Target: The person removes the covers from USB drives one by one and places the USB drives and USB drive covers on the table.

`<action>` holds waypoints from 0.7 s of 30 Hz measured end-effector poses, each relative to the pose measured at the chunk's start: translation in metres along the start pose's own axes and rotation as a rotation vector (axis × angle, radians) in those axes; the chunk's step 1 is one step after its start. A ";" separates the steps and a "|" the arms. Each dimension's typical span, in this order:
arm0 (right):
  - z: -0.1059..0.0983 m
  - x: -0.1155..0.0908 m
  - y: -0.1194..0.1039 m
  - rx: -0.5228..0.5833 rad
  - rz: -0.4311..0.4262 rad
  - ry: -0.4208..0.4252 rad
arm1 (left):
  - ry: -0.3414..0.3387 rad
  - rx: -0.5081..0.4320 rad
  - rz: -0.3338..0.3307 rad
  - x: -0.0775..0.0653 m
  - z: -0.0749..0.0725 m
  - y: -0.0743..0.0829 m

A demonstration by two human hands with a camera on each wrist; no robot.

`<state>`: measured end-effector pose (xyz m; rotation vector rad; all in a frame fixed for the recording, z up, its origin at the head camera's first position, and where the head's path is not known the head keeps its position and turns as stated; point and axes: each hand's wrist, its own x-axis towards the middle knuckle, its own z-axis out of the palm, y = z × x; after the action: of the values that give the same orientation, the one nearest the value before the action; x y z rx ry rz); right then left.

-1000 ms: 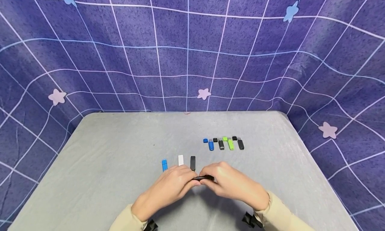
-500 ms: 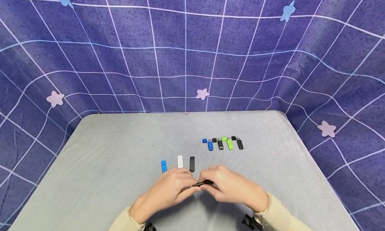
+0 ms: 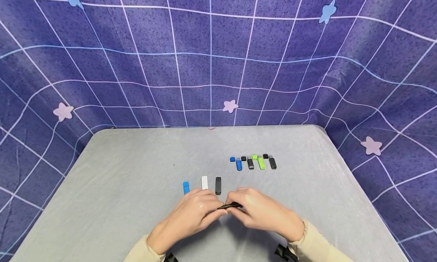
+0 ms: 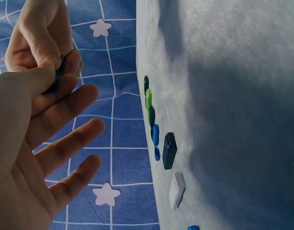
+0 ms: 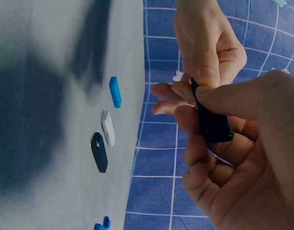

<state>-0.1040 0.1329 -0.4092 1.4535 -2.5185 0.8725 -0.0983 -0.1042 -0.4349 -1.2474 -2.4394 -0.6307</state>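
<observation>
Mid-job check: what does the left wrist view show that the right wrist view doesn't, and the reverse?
Only the left wrist view: the green stick, with dark pieces on either side of it.

Only the right wrist view: the light-blue stick at full length, where the left shows just a blue tip, and the wide end of the held black stick.

Both: the left hand and right hand pinching that stick, plus the white stick and loose dark stick on the table.
</observation>
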 end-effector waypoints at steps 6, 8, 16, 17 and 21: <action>0.000 -0.002 0.001 -0.034 0.011 0.032 | 0.024 0.012 -0.003 -0.002 0.003 -0.001; 0.001 -0.003 0.001 -0.053 0.019 0.050 | 0.026 0.014 -0.010 -0.001 0.003 -0.001; 0.002 -0.006 0.000 -0.066 0.033 0.068 | 0.051 0.026 0.008 -0.002 0.006 0.000; 0.002 -0.006 0.000 -0.057 0.031 0.063 | 0.047 0.023 0.015 -0.003 0.006 0.000; 0.002 -0.008 -0.001 -0.025 0.018 0.042 | 0.036 -0.004 0.035 -0.004 0.006 0.000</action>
<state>-0.0987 0.1377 -0.4129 1.3919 -2.5069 0.8618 -0.0965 -0.1041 -0.4415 -1.2662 -2.3835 -0.6435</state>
